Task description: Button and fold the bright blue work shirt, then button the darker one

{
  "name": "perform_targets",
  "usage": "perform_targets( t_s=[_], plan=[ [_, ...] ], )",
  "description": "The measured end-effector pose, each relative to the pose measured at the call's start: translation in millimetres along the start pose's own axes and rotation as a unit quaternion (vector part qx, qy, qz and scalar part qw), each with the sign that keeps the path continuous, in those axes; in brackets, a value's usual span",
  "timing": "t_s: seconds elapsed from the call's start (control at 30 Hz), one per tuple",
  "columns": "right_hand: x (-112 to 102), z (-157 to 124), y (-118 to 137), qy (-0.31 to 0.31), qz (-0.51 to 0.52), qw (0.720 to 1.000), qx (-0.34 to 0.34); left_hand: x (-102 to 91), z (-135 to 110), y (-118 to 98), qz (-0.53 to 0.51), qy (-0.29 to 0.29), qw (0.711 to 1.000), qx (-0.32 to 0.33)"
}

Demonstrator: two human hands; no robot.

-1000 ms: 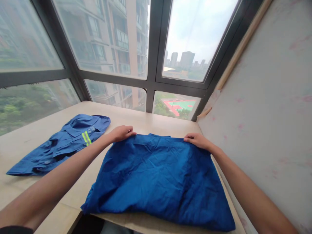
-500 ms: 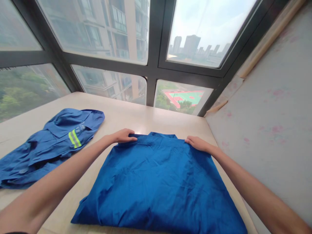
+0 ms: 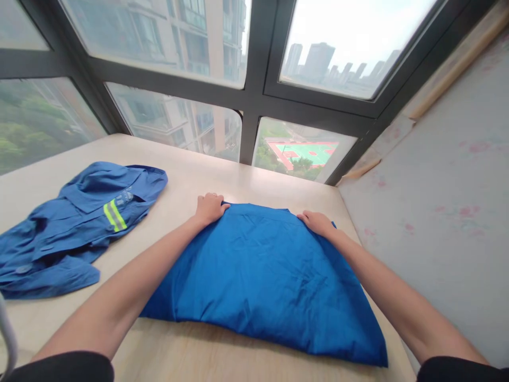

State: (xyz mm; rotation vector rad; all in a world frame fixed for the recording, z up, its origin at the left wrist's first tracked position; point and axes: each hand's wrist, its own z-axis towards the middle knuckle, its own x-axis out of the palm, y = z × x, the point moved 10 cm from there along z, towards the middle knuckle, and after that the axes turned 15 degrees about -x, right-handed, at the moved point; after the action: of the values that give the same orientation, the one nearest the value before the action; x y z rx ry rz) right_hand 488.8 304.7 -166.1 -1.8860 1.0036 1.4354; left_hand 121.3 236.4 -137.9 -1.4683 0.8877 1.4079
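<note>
fingers (image 3: pixel 226 206) of the left hand (image 3: pixel 210 208) and right hand (image 3: pixel 317 223) are curled onto the far edge of the blue garment (image 3: pixel 254 270), which is laid on the pale tabletop (image 3: pixel 191 347), seemingly doubled over already (though creases are left unsmoothed across it).

Light: bright, diffuse daylight through window (image 3: pixel 178 122). Sky (image 3: pixel 358 32): near white, washed out. Skyline (image 3: pixel 320 58): pale, hazy. Frame (image 3: pixel 258 53): dark against backlight. Board (image 3: pixel 191 350): faint sheen near window, soft shadow along near edge of cloth (image 3: pixel 254 265). Cloth creases: legible. Wall (image 3: pixel 449 175): greyer, duller. Distortion: wide-angle, frame leaning, forearms (image 3: pixel 401 286) stretched toward lower corners. Greenery (image 3: pixel 27 122), left edge: soft, indistinct.
</note>
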Motion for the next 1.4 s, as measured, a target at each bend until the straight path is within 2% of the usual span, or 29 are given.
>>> perform_targets(
  t_s=[0.13, 0.2, 0.3, 0.4, 0.47, 0.6, 0.77, 0.97, 1.03, 1.2, 1.4],
  plan=[
    [1.1, -2.7, 0.9, -0.007, -0.019, 1.0, 0.021, -24.2, -25.8, -16.8, 0.027, -0.096, 0.995, 0.012],
    [-0.6, -6.3, 3.5, -0.013, -0.027, 0.999, 0.031, -31.2, -45.2, -35.4, 0.015, -0.111, 0.993, 0.035],
    [-3.5, -12.6, 11.6, -0.024, -0.036, 0.998, 0.045, -26.8, -81.8, -74.0, -0.024, -0.077, 0.994, 0.074],
    [-6.7, -21.1, 21.4, -0.038, -0.045, 0.997, 0.051, -7.7, -117.6, -107.5, -0.055, -0.001, 0.995, 0.081],
    [-13.1, -30.4, 25.1, -0.065, -0.076, 0.994, 0.05, 5.0, -134.8, -119.9, -0.057, 0.036, 0.995, 0.08],
    [-23.2, -62.0, 14.1, -0.14, -0.146, 0.977, 0.068, 23.6, -144.4, -114.2, -0.053, 0.071, 0.994, 0.067],
    [-5.2, -99.7, -13.1, -0.184, -0.15, 0.968, 0.076, 30.6, -143.8, -101.5, -0.067, 0.049, 0.991, 0.101],
    [9.8, -129.0, -17.8, -0.299, -0.137, 0.942, 0.065, 28.7, -160.8, -101.9, -0.067, 0.023, 0.99, 0.126],
    [15.8, -134.6, -16.6, -0.298, -0.126, 0.944, 0.061, 27.3, -170.4, -101.2, -0.068, 0.022, 0.989, 0.129],
    [26.5, -149.0, -13.8, -0.251, -0.101, 0.96, 0.068, 22.9, -194.1, -95.9, -0.08, 0.013, 0.988, 0.13],
    [24.3, -163.9, -3.6, -0.24, -0.118, 0.961, 0.074, 12.9, -209.4, -94.5, -0.103, -0.01, 0.983, 0.149]
  ],
)
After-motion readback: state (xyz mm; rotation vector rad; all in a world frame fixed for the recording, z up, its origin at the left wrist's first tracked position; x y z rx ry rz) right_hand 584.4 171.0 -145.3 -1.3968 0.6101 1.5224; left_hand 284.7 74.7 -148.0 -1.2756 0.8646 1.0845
